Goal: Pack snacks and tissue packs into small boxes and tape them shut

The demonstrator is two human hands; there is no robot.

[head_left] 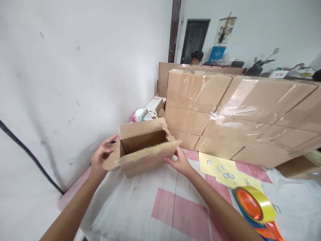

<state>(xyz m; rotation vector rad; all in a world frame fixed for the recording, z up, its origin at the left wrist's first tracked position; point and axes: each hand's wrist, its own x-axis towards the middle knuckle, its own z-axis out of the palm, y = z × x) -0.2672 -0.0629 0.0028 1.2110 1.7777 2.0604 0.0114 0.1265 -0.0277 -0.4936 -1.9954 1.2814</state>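
A small open cardboard box (144,142) sits on the table, its flaps up and its inside dark. My left hand (101,154) grips the box's left flap, fingers curled round its edge. My right hand (179,161) touches the right end of the near flap, thumb and fingers pressed to the cardboard. Nothing shows inside the box from this angle.
A wall of taped brown cartons (238,113) rises behind and to the right. A yellow sheet (223,169) and an orange tape dispenser (255,206) lie near right. The table cloth (150,207) is white and pink. Small packets (144,114) lie behind the box. A person sits far back.
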